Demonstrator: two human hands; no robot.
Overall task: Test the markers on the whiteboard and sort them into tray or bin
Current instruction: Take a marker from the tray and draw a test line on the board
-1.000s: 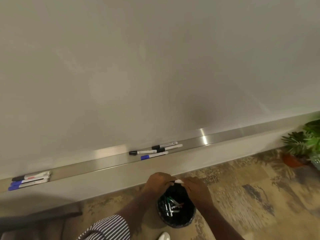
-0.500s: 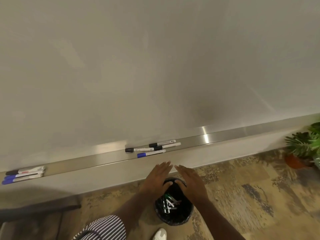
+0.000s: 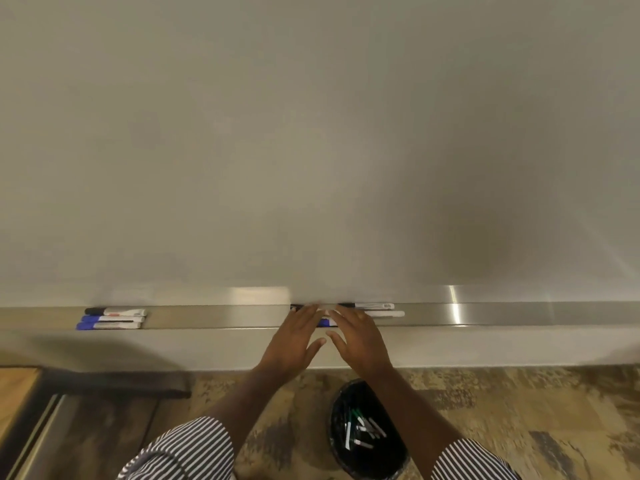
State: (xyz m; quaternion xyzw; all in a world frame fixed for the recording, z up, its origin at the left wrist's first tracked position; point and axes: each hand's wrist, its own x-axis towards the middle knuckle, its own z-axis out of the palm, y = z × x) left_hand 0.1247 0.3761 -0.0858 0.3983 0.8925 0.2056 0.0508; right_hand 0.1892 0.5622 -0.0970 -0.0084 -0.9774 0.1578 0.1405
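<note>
- Both hands reach over the metal tray (image 3: 207,316) with fingers straight and spread. The left hand (image 3: 294,336) and the right hand (image 3: 353,336) hold nothing.
- Their fingertips lie over a small group of markers (image 3: 375,309) in the middle of the tray. Whether they touch one yet I cannot tell. A blue marker (image 3: 325,322) shows between the two hands, and a black cap (image 3: 295,307) shows at the left fingertips.
- The step in hand looks like picking the next marker to test. It would go best to pinch one barrel alone, near the cap, and lift it clear of its neighbours so none roll off the front lip.
- One hand should hold the barrel and the other pull the cap, then draw a short stroke on the whiteboard (image 3: 311,150) just above.
- Three more markers (image 3: 112,318) lie side by side well to the left on the same tray, one black-capped and two blue.
- The bin (image 3: 370,459) stands on the floor below the right forearm, black-lined, with several markers already in it.
- The floor is a mottled brown carpet (image 3: 519,410). At far left are a wooden surface (image 3: 15,389) and a metal edge (image 3: 41,441), too cropped to name.
- Striped sleeves (image 3: 187,448) show at the bottom.
</note>
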